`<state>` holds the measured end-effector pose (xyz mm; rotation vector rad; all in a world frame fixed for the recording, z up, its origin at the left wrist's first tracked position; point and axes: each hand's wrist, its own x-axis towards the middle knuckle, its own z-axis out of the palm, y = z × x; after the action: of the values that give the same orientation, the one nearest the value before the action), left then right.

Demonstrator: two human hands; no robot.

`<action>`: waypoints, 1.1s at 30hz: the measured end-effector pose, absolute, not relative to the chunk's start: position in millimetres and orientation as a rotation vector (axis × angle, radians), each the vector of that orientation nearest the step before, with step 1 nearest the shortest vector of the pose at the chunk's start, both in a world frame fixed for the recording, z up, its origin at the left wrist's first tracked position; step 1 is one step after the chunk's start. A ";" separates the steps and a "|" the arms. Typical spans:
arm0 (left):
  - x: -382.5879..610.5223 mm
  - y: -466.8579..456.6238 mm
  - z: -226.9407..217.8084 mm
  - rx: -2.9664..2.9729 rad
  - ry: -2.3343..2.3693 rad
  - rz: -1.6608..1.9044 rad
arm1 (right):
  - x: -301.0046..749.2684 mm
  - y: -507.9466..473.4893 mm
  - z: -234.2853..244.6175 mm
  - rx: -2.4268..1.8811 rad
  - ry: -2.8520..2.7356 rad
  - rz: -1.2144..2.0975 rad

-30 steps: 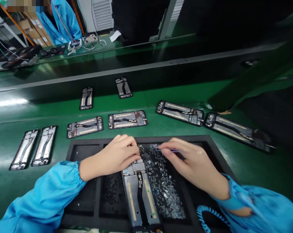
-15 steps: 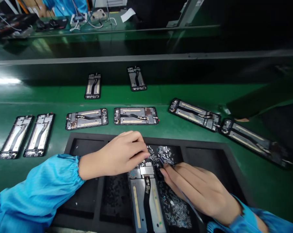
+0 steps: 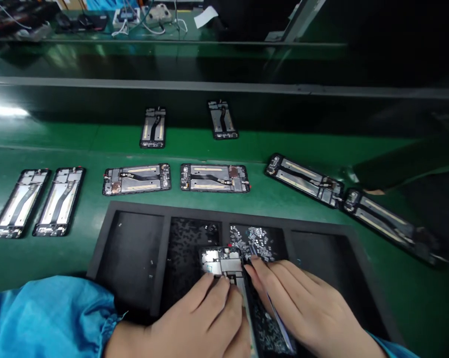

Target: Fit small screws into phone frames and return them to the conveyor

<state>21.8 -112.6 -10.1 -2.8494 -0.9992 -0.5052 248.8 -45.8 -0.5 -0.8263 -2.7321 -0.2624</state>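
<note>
An opened phone (image 3: 221, 264) lies over the compartmented black tray, its upper end with metal plates and a red spot showing. My left hand (image 3: 205, 318) is closed over the lower part of this phone and covers most of it. My right hand (image 3: 302, 298) pinches a pair of slim tweezers (image 3: 278, 318) at the phone's right edge. The tweezer tips reach toward small silvery parts (image 3: 260, 241) in the tray; whether they grip one cannot be made out. Clear slivers (image 3: 271, 330) lie partly hidden below my right hand.
The black tray (image 3: 138, 208) has dark bits in its second compartment. Several opened phones (image 3: 215, 178) lie around it on the green bench (image 3: 79, 258). Cables and a power strip (image 3: 125, 17) sit on the far bench. A dark sleeve with part of a hand (image 3: 375, 192) is at right.
My left hand has moved from the phone's top end down onto its lower body, uncovering the upper end. My right hand stays by the right edge with the tweezers. The view has shifted slightly.
</note>
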 end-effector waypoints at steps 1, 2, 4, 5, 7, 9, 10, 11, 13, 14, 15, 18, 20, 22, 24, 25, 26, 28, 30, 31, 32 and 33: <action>20.9 -111.6 -9.7 -2.841 -0.988 -0.495 | 246.1 -47.3 0.5 -0.863 -2.728 -0.272; 20.5 -111.0 -9.0 -2.827 -0.977 -0.498 | 243.5 -48.4 1.6 -0.895 -2.719 -0.286; 20.4 -110.7 -8.4 -2.812 -0.954 -0.494 | 238.9 -49.7 3.9 -0.940 -2.702 -0.314; 20.7 -111.0 -8.8 -2.811 -0.935 -0.492 | 237.2 -49.7 5.0 -0.950 -2.701 -0.322; 21.3 -112.1 -11.2 -2.810 -0.909 -0.500 | 235.2 -48.8 6.8 -0.961 -2.702 -0.322; 21.8 -113.5 -14.2 -2.819 -0.895 -0.510 | 235.4 -47.1 7.9 -0.956 -2.695 -0.307; 21.9 -113.9 -14.9 -2.824 -0.889 -0.510 | 236.3 -46.4 8.2 -0.956 -2.687 -0.288; 21.8 -113.8 -14.7 -2.831 -0.888 -0.512 | 237.8 -45.8 8.5 -0.959 -2.678 -0.253; 20.5 -111.0 -10.5 -2.838 -0.942 -0.577 | 242.1 -45.8 9.8 -0.961 -2.639 -0.150; 19.2 -107.9 -6.5 -2.861 -0.991 -0.652 | 244.7 -46.3 11.2 -0.962 -2.599 -0.087; 17.4 -103.3 -1.6 -2.907 -1.048 -0.756 | 247.3 -47.0 13.3 -0.973 -2.543 -0.017; 10.2 -84.2 13.0 -3.032 -1.354 -1.169 | 253.2 -49.2 22.3 -1.160 -2.291 0.270; 6.2 -71.2 17.7 -3.020 -1.613 -1.371 | 254.4 -49.4 27.1 -1.329 -2.038 0.582; 4.5 -62.2 17.3 -2.966 -1.782 -1.496 | 252.7 -47.7 28.4 -1.365 -1.753 0.932; 4.9 -58.3 14.4 -3.006 -1.758 -1.582 | 247.9 -44.4 26.1 -1.298 -1.519 1.234; 5.6 -58.1 13.0 -3.034 -1.715 -1.623 | 244.6 -42.6 24.4 -1.255 -1.438 1.353; 6.4 -58.5 11.8 -3.061 -1.672 -1.661 | 241.1 -41.0 22.7 -1.221 -1.371 1.443; 7.7 -59.9 10.4 -3.081 -1.611 -1.732 | 234.8 -38.9 20.4 -1.173 -1.290 1.571; 7.6 -60.7 9.5 -3.065 -1.583 -1.770 | 231.7 -38.9 21.1 -1.155 -1.267 1.611; 6.8 -60.6 9.0 -3.055 -1.557 -1.764 | 231.7 -39.5 23.1 -1.162 -1.288 1.593; 5.6 -60.2 8.5 -3.048 -1.508 -1.743 | 232.7 -40.4 26.4 -1.178 -1.340 1.547; 4.1 -59.7 8.1 -3.043 -1.442 -1.714 | 234.5 -41.4 30.8 -1.206 -1.431 1.467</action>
<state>4.1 -59.7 8.1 -3.0431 -1.4417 -1.7145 234.5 -41.4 30.8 -1.2061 -1.4310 1.4671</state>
